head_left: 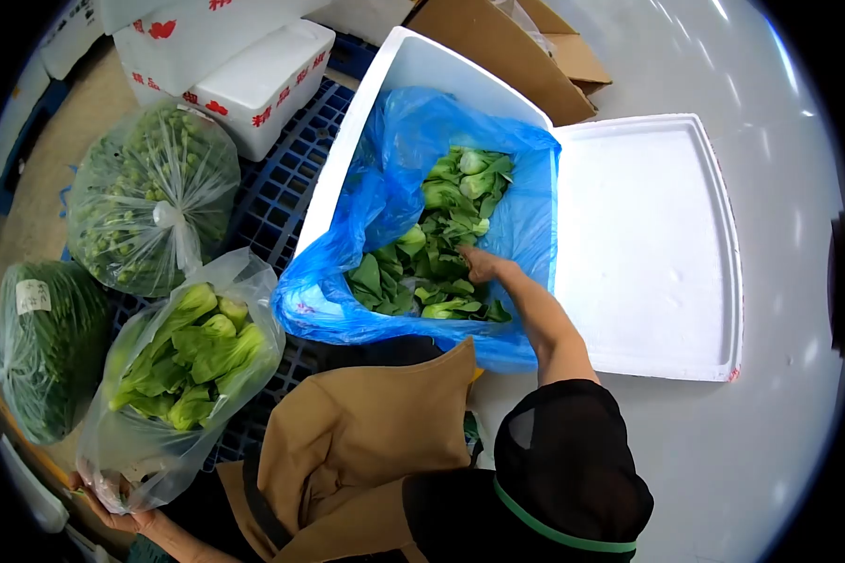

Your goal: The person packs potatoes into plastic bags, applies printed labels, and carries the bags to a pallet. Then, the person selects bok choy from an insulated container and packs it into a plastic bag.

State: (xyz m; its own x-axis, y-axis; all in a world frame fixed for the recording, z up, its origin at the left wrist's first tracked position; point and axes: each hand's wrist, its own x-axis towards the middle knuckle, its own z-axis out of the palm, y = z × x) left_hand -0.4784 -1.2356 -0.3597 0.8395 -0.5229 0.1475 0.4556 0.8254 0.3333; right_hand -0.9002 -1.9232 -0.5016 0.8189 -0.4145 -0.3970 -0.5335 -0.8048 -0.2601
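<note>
Right hand among the bok choy

Loose bok choy lies in the blue-lined foam box, around and beneath the right hand; its fingertips are buried in leaves, so I cannot tell whether they pinch any. The left hand grasps the gathered end of a clear plastic bag containing more bok choy.

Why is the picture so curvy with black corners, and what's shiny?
In the head view, black frames a rounded edge, probably from a very wide lens; in that head view, bright glare streaks the grey floor, and paler highlights crease the clear bag.
</note>
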